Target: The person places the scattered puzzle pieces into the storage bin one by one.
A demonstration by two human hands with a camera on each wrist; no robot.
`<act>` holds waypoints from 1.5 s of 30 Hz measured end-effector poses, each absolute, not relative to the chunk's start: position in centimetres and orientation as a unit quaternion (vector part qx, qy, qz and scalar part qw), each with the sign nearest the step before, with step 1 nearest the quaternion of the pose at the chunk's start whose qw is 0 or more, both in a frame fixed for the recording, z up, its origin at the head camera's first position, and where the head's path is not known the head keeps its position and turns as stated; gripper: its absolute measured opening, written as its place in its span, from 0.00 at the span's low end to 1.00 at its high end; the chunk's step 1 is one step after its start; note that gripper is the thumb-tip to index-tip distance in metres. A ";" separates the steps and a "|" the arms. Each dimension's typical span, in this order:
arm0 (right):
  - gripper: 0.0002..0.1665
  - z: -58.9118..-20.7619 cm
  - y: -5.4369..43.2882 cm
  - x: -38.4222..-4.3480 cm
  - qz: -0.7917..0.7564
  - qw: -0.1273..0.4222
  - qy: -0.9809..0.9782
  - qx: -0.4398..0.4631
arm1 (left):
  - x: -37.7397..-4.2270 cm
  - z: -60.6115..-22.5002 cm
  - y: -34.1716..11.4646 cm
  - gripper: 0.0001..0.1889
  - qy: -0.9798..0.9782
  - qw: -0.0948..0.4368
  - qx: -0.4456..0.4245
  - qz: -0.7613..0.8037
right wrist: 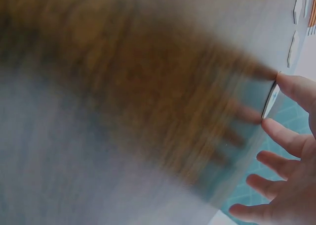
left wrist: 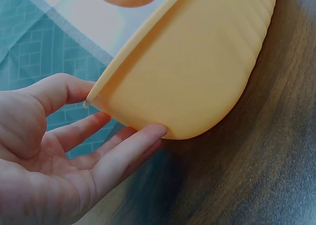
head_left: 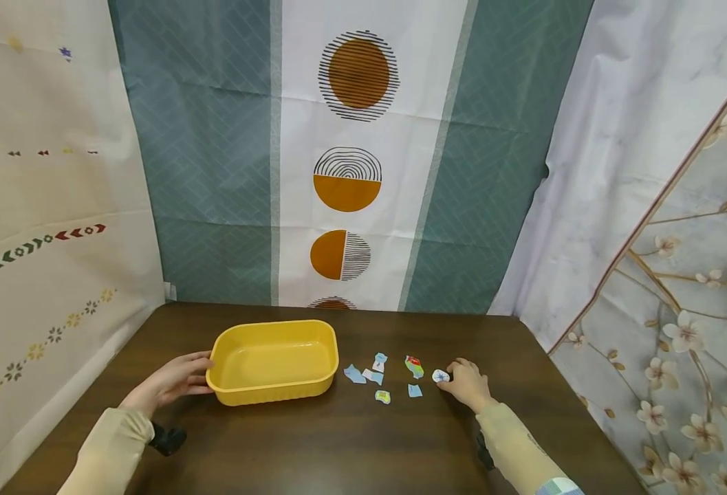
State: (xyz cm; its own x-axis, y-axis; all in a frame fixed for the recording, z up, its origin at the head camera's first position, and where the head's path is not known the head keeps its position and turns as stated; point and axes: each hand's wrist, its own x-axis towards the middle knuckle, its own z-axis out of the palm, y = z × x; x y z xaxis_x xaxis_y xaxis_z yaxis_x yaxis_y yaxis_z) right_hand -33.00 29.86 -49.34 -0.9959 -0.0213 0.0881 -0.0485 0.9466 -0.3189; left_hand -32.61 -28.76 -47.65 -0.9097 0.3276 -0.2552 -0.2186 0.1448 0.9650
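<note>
At the left end of a yellow plastic basin (head_left: 270,393), my left hand (head_left: 174,379) touches the outer wall with loosely bent fingers. In the left wrist view, fingertips (left wrist: 157,131) lie against the basin's side (left wrist: 197,71) and one reaches its rim. My right hand (head_left: 470,385) pinches a small flat white piece with a blue compass star (head_left: 440,376) by its edges, at the tabletop. The right wrist view shows that compass piece (right wrist: 270,100) edge-on between two fingertips, the other fingers spread. Nearby lie a red-and-green piece (head_left: 413,366) and a light blue piece (head_left: 415,390).
Left of those lie more flat map-like pieces: a blue one (head_left: 354,374), a blue-and-white one (head_left: 380,362), another (head_left: 373,376) and a yellow-green one (head_left: 382,397). They sit on a dark wooden table (head_left: 313,447). Patterned curtains (head_left: 214,172) hang behind and at both sides.
</note>
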 end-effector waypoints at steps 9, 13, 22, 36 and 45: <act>0.12 -49.6 29.3 -33.4 0.147 0.049 -0.987 0.034 | -32.1 -47.7 -29.1 0.39 0.722 0.202 0.049 0.660; 0.12 -49.1 29.4 -33.2 0.142 0.042 -0.988 0.035 | -32.1 -47.7 -28.9 0.39 0.721 0.200 0.042 0.662; 0.17 -45.8 28.1 -34.1 0.146 0.044 -0.987 0.045 | -32.6 -47.7 -28.7 0.37 0.720 0.202 0.034 0.663; 0.20 -40.5 18.6 -37.4 0.161 0.061 -0.980 0.104 | -32.4 -47.4 -29.1 0.37 0.726 0.202 0.020 0.657; 0.21 -38.5 10.8 -38.8 0.134 0.060 -0.976 0.159 | -32.4 -47.4 -28.5 0.37 0.726 0.204 0.028 0.656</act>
State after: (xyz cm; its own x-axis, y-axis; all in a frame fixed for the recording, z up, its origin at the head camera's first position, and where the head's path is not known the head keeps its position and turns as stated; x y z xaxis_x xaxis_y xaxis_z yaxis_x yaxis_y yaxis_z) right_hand -38.83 10.79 -38.52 -0.9423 -0.2941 0.1600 -0.3264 0.9134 -0.2432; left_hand -32.37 -28.49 -47.41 -0.9151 0.3085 -0.2594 -0.2266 0.1384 0.9641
